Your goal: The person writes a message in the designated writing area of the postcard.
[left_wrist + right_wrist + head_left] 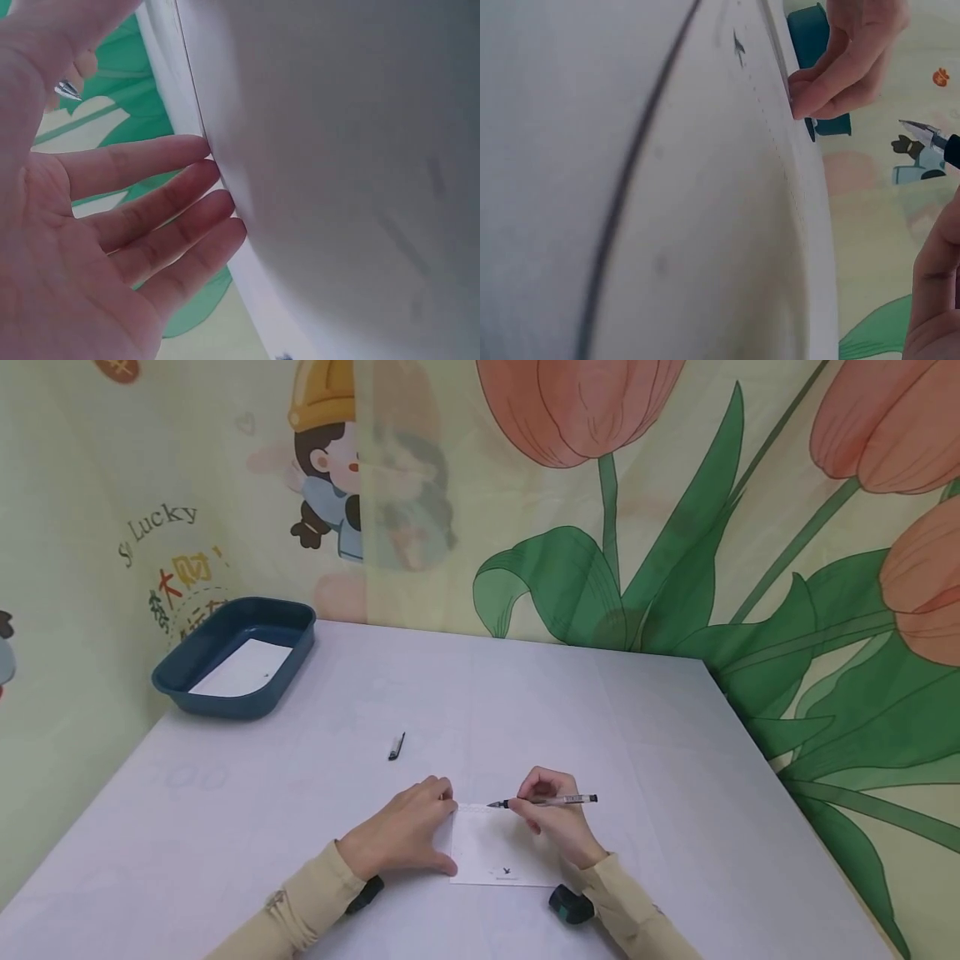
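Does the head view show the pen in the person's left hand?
No, the right hand holds the pen, while the left hand is at the left edge of the white sheet.

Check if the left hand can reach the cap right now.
Likely yes: the cap lies just beyond the left hand, nothing visible between them, though that hand would have to leave the paper.

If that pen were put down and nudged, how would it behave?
The pen would probably roll, since it looks slim and round, with no clip showing. Being so thin, it is likely light. Its uncapped, pointed tip might leave a mark if it brushed the paper.
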The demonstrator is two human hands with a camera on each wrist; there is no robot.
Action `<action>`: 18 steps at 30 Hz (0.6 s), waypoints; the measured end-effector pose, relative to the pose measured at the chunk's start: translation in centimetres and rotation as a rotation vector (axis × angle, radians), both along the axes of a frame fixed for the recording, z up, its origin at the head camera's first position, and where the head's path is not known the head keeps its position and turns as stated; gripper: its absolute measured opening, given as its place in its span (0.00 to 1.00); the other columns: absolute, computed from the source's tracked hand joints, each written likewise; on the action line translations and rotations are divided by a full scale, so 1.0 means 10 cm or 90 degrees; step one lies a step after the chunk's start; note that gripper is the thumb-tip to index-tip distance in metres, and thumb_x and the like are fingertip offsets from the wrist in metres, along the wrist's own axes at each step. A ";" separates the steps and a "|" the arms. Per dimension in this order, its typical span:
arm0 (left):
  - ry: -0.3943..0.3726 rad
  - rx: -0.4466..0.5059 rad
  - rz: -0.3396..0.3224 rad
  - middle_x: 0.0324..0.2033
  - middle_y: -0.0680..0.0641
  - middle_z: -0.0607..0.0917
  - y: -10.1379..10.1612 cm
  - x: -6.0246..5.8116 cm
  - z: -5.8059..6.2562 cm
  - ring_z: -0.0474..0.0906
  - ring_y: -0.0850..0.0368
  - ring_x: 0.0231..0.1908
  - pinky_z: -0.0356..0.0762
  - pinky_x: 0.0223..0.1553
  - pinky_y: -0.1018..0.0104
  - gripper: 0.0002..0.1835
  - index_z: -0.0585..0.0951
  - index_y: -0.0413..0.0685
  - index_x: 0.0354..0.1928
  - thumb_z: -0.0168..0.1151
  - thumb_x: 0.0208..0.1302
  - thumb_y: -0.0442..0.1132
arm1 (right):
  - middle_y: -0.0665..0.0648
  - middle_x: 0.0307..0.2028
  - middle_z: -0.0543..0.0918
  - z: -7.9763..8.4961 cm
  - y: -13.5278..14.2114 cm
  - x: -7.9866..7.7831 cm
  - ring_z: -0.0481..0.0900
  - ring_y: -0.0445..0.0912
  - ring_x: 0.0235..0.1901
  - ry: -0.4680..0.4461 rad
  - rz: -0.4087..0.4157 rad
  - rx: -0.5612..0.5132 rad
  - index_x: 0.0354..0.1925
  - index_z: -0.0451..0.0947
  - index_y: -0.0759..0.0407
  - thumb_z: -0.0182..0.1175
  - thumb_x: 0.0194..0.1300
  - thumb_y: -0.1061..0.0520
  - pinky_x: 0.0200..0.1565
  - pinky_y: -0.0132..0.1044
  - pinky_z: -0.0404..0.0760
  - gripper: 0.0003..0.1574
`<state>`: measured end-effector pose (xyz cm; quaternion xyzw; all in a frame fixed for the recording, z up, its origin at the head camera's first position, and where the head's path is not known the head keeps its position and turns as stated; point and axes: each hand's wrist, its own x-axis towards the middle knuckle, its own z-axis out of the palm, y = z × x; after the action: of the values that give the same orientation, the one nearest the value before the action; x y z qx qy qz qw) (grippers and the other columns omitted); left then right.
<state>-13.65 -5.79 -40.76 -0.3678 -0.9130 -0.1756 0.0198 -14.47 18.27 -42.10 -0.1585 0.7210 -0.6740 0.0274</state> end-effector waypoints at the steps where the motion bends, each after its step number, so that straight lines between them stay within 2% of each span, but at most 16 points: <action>1: 0.001 0.000 -0.001 0.36 0.50 0.75 0.01 0.00 0.00 0.68 0.59 0.36 0.72 0.37 0.67 0.30 0.82 0.41 0.36 0.80 0.34 0.55 | 0.49 0.21 0.76 0.00 -0.02 -0.01 0.65 0.37 0.15 0.000 0.001 0.012 0.28 0.70 0.73 0.62 0.54 0.73 0.16 0.27 0.64 0.08; 4: 0.007 -0.002 -0.001 0.36 0.50 0.75 0.03 0.00 0.00 0.68 0.58 0.35 0.73 0.37 0.67 0.30 0.82 0.40 0.35 0.80 0.34 0.55 | 0.50 0.21 0.75 0.00 -0.09 -0.02 0.64 0.37 0.14 -0.007 0.011 0.033 0.28 0.72 0.66 0.60 0.54 0.73 0.16 0.26 0.63 0.07; 6: 0.012 -0.004 0.000 0.36 0.50 0.75 0.03 -0.01 -0.01 0.69 0.58 0.35 0.73 0.37 0.67 0.30 0.82 0.41 0.34 0.80 0.34 0.56 | 0.52 0.21 0.75 0.00 -0.13 -0.03 0.66 0.38 0.14 -0.010 0.022 0.040 0.27 0.74 0.61 0.59 0.55 0.73 0.16 0.27 0.65 0.09; 9: 0.019 -0.003 0.001 0.36 0.49 0.75 0.04 -0.01 -0.02 0.69 0.58 0.35 0.73 0.36 0.67 0.30 0.82 0.41 0.32 0.80 0.33 0.57 | 0.58 0.21 0.78 0.01 -0.17 -0.04 0.72 0.39 0.15 -0.012 0.039 0.053 0.29 0.77 0.64 0.58 0.55 0.72 0.17 0.30 0.72 0.06; 11: 0.022 -0.001 0.000 0.35 0.50 0.75 0.04 -0.01 -0.02 0.69 0.58 0.34 0.72 0.35 0.67 0.30 0.82 0.41 0.32 0.80 0.33 0.57 | 0.65 0.21 0.79 0.01 -0.19 -0.05 0.74 0.40 0.17 -0.014 0.049 0.064 0.30 0.77 0.69 0.58 0.56 0.72 0.19 0.31 0.75 0.02; 14: 0.026 0.003 0.000 0.35 0.50 0.75 0.04 -0.01 -0.02 0.68 0.58 0.34 0.71 0.35 0.68 0.30 0.82 0.42 0.31 0.80 0.32 0.57 | 0.71 0.24 0.80 -0.01 -0.23 -0.08 0.75 0.40 0.16 -0.011 0.058 0.084 0.29 0.75 0.74 0.59 0.55 0.73 0.19 0.31 0.75 0.01; 16: 0.027 0.007 -0.003 0.34 0.50 0.74 0.05 0.00 -0.02 0.67 0.58 0.34 0.71 0.34 0.68 0.29 0.82 0.42 0.31 0.80 0.32 0.57 | 0.69 0.23 0.81 -0.03 -0.26 -0.10 0.73 0.39 0.15 -0.015 0.057 0.087 0.26 0.74 0.75 0.59 0.54 0.75 0.17 0.29 0.72 0.03; 18: 0.032 0.011 -0.007 0.34 0.51 0.74 0.06 0.00 -0.02 0.67 0.59 0.33 0.70 0.34 0.69 0.29 0.82 0.42 0.31 0.80 0.32 0.57 | 0.62 0.21 0.82 -0.03 -0.29 -0.11 0.71 0.38 0.14 -0.012 0.046 0.088 0.22 0.72 0.74 0.60 0.51 0.76 0.17 0.27 0.69 0.06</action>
<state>-13.69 -5.20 -40.97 -0.3771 -0.9085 -0.1746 0.0447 -15.54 15.42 -42.38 -0.1759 0.7595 -0.6224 0.0696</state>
